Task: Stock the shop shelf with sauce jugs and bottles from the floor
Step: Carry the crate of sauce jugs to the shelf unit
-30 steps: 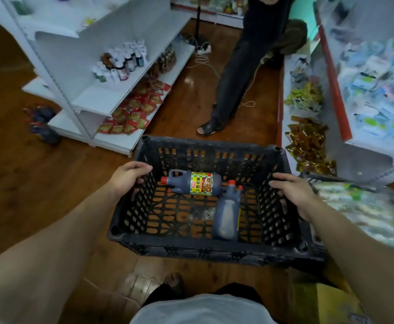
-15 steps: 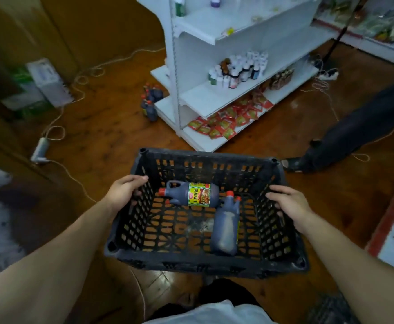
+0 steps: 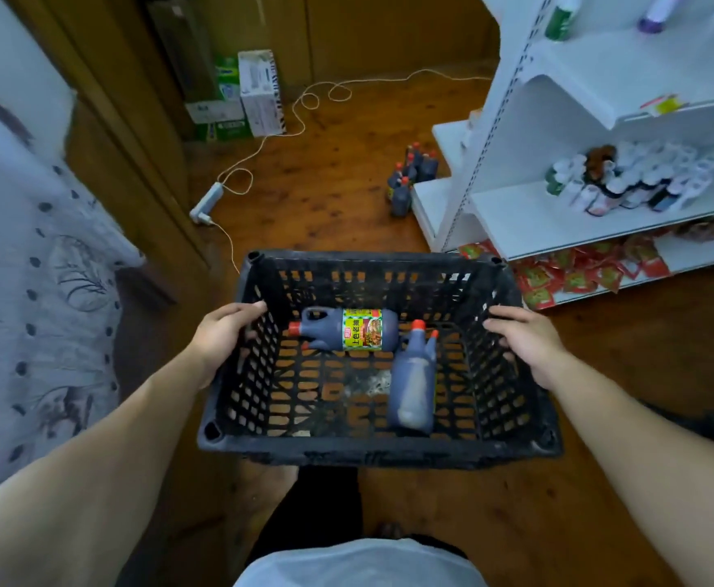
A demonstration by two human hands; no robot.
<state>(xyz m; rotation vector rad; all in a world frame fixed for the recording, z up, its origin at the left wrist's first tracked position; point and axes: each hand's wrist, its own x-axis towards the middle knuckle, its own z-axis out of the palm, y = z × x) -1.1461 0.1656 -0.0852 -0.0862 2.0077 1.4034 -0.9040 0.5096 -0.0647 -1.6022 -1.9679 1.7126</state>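
The left hand (image 3: 228,332) grips the left rim of the black slotted plastic crate (image 3: 372,453), fingers curled over the edge. The right hand (image 3: 524,345) grips the right rim likewise. Inside, a dark sauce jug with a yellow-green label (image 3: 347,334) lies on its side, long axis left to right, red cap toward the left hand. Just right of it, a plain dark sauce bottle (image 3: 412,387) lies near to far, cap pointing away. Farther off, a cluster of dark red-capped bottles (image 3: 410,180) stands on the floor beside the white metal shelf (image 3: 558,222), nearer the right hand.
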